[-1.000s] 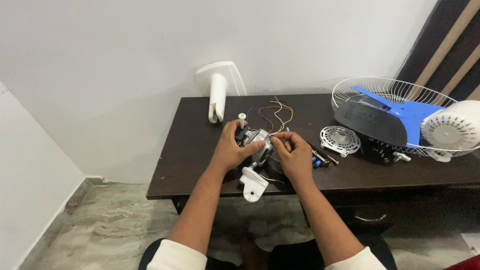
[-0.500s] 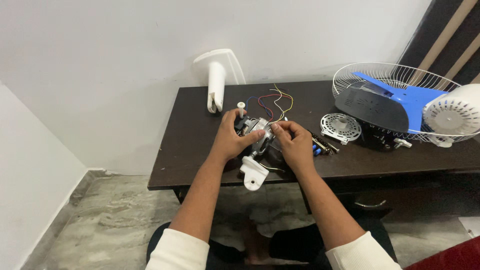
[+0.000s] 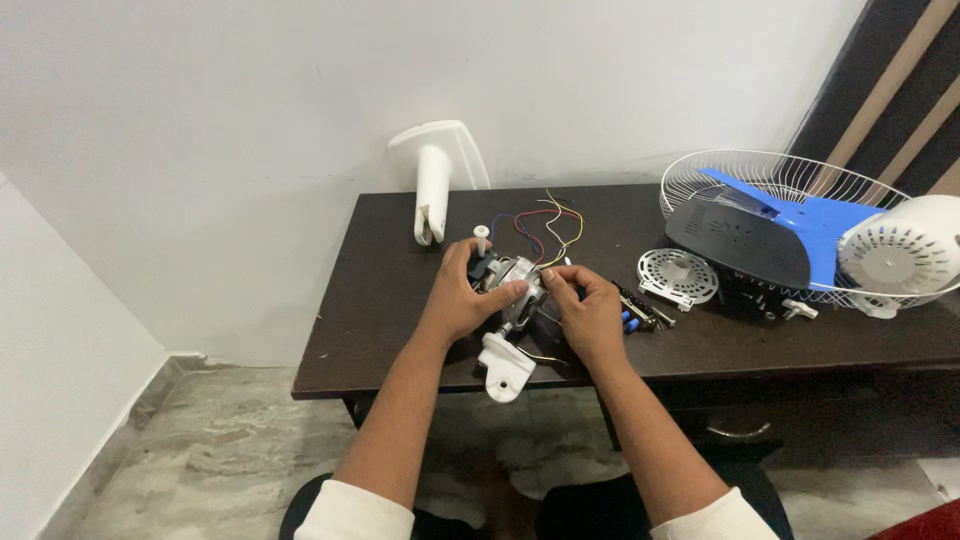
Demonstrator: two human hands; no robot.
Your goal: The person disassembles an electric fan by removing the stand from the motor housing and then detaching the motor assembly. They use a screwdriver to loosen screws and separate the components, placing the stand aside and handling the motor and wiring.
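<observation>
Biggest thing here is the dark wooden table [image 3: 400, 330] under both hands. Off to the right of the right hand sits a white wire fan guard [image 3: 740, 180] with a blue fan blade [image 3: 800, 215] lying in it. Straight ahead of the left hand, a white fan stand piece [image 3: 434, 185] leans on the wall. The fan motor [image 3: 512, 290] sits between the hands: left hand [image 3: 462, 295] is wrapped tight round its side, right hand [image 3: 590, 310] has fingertips pinched onto its right edge, coloured wires [image 3: 545, 225] trailing just beyond.
</observation>
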